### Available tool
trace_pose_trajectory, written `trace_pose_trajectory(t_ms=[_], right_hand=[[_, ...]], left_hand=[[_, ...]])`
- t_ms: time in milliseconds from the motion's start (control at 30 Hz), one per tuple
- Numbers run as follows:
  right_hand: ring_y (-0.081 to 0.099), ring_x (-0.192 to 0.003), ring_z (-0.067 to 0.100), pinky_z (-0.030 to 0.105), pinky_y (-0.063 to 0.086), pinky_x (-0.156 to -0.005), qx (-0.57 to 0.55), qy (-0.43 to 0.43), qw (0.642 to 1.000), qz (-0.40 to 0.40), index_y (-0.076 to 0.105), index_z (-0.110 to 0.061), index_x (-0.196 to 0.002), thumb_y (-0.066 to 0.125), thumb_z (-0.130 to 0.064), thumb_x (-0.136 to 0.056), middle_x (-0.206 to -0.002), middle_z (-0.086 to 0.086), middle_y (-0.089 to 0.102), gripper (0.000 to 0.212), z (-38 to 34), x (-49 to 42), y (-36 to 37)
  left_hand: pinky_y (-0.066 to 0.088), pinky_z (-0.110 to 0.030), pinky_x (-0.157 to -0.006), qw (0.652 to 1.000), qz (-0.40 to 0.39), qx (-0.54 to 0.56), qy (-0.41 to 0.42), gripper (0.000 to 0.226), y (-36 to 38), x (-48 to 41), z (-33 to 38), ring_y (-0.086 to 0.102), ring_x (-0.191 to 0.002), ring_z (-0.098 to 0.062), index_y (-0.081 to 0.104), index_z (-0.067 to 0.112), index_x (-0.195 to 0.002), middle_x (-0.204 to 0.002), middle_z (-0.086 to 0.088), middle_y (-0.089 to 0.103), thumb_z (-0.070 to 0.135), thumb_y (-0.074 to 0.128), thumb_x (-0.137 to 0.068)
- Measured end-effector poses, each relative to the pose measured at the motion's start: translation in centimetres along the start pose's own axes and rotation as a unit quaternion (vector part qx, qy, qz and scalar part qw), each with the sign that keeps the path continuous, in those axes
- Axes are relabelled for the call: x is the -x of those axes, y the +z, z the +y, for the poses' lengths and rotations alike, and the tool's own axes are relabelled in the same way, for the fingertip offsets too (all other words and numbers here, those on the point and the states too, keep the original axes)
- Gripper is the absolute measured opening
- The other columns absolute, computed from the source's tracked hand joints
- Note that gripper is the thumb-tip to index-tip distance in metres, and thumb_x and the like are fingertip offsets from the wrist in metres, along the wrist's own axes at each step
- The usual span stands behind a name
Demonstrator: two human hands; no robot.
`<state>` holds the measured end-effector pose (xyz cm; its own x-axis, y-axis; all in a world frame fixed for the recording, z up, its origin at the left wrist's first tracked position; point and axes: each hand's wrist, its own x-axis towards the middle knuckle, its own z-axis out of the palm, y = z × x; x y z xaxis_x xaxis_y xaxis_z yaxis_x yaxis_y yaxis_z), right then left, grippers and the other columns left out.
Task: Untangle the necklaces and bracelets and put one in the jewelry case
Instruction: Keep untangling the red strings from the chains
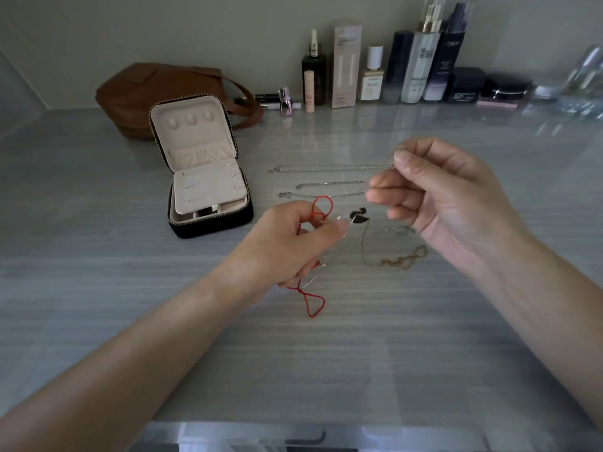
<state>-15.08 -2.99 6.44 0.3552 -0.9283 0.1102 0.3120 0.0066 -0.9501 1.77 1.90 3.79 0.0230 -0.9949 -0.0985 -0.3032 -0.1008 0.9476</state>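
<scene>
The left hand (287, 243) is curled round a red cord (321, 207), thumb pressed on it. One loop of the cord stands up at twelve o'clock from the knuckles and another hangs out at six o'clock, down to the bench (326, 370). The same grip seems to catch a fine chain (375, 234), which is very thin and hard to trace. At two o'clock from it, the right hand (440, 197) is raised, pinching a thin strand between thumb and forefinger; the other fingers are loosely bent. Between the hands hangs a black pendant (359, 217).

Below the right hand, at five o'clock from the pendant, a gold chain (404, 259) lies in a loose tangle on the bench. Beyond the hands, at twelve o'clock, three silver chains (329, 167) lie straight and side by side, so I judge those already sorted. The jewelry case (208, 177) stands open at ten o'clock from the left hand, and I can make out no necklace or bracelet in it.

The step in hand looks like parting the red cord from the pendant's chain. The next move calls for gentle, slack pulling, drawing the strand out through the loop rather than tightening the knot. After that, one freed piece has to go into the case.
</scene>
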Motion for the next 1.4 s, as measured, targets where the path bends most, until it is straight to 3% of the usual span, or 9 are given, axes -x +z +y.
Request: trace_pose_trajectory(t_ms=[133,300,400,567,633,733,967,1133,1400], right_hand=[[0.07,-0.06,0.014,0.016,0.05,-0.044,-0.023,0.008,1.0,-0.009,0.054,-0.013,-0.082,0.049,-0.008,-0.091,-0.064,0.005,0.071,0.011,0.0,0.0,0.1],[0.07,-0.06,0.015,0.016,0.05,-0.044,-0.024,0.015,0.999,-0.028,0.053,-0.013,-0.082,0.055,-0.015,-0.08,-0.064,0.005,0.071,0.004,0.3,0.1,0.4],[0.07,-0.06,0.015,0.016,0.05,-0.043,-0.026,0.018,0.999,-0.027,0.053,-0.013,-0.082,0.056,-0.017,-0.077,-0.064,0.005,0.071,0.007,0.3,0.1,0.4],[0.07,-0.06,0.014,0.016,0.05,-0.044,-0.031,0.021,0.999,-0.015,0.054,-0.013,-0.082,0.052,-0.011,-0.087,-0.064,0.005,0.071,0.006,0.3,-0.1,0.1],[0.07,-0.06,0.014,0.017,0.05,-0.044,-0.03,0.021,0.999,-0.011,0.054,-0.014,-0.082,0.051,-0.011,-0.088,-0.064,0.005,0.071,0.007,0.3,-0.1,0.1],[0.07,-0.06,0.015,0.017,0.05,-0.044,-0.022,0.024,0.999,-0.005,0.054,-0.014,-0.082,0.051,-0.01,-0.09,-0.064,0.005,0.071,0.009,0.5,-0.1,0.0],[0.07,-0.063,0.016,0.018,0.052,-0.049,0.042,0.017,0.998,-0.037,0.057,-0.011,-0.081,0.059,-0.014,-0.077,-0.069,0.006,0.072,0.005,1.1,0.1,0.1],[0.07,-0.065,0.015,0.02,0.052,-0.052,0.073,0.01,0.996,-0.046,0.059,-0.011,-0.082,0.062,-0.018,-0.07,-0.07,0.005,0.072,0.015,1.0,0.2,0.3],[0.047,-0.045,0.009,0.018,0.039,-0.046,0.237,-0.06,0.966,-0.084,0.059,-0.016,-0.082,0.063,-0.01,-0.086,-0.051,-0.001,0.057,0.008,1.5,0.3,-0.2]], left_hand=[[0.021,-0.019,-0.038,0.999,-0.036,-0.006,0.001,0.024,-0.1,0.2,0.0,0.025,-0.027,-0.009,0.062,0.008,-0.09,-0.032,0.004,0.035,0.032,0.06,-0.086],[0.011,-0.01,-0.034,0.977,-0.142,0.156,-0.04,0.032,-0.4,0.5,0.4,0.014,-0.026,-0.004,0.068,0.014,-0.098,-0.032,0.004,0.025,0.033,0.054,-0.075],[0.012,-0.008,-0.034,0.969,-0.161,0.181,-0.048,0.033,-0.4,0.6,0.5,0.013,-0.025,-0.003,0.068,0.013,-0.096,-0.032,0.005,0.023,0.032,0.054,-0.073],[0.011,-0.008,-0.034,0.97,-0.137,0.196,-0.054,0.039,-0.4,0.5,0.7,0.012,-0.025,-0.004,0.057,0.003,-0.099,-0.032,0.005,0.025,0.032,0.055,-0.073],[0.012,-0.007,-0.034,0.969,-0.129,0.204,-0.046,0.02,-0.4,0.6,0.7,0.013,-0.025,-0.003,0.053,0.012,-0.079,-0.032,0.005,0.026,0.032,0.056,-0.074],[0.01,-0.008,-0.035,0.962,-0.131,0.236,-0.044,0.017,-0.6,0.5,0.5,0.014,-0.025,-0.004,0.049,0.02,-0.065,-0.032,0.005,0.027,0.03,0.056,-0.076],[0.009,-0.007,-0.034,0.961,-0.13,0.241,-0.042,0.027,-0.6,0.4,0.7,0.014,-0.024,-0.002,0.051,0.009,-0.091,-0.032,0.006,0.027,0.028,0.056,-0.074],[0.011,-0.006,-0.034,0.964,-0.118,0.234,-0.046,0.017,-0.5,0.4,0.7,0.014,-0.025,-0.003,0.056,0.013,-0.079,-0.033,0.005,0.027,0.028,0.056,-0.074],[0.015,-0.008,-0.031,0.98,-0.044,0.195,-0.019,0.018,-0.5,0.1,0.3,0.014,-0.026,-0.005,0.06,0.012,-0.078,-0.033,0.004,0.028,0.018,0.051,-0.092]])
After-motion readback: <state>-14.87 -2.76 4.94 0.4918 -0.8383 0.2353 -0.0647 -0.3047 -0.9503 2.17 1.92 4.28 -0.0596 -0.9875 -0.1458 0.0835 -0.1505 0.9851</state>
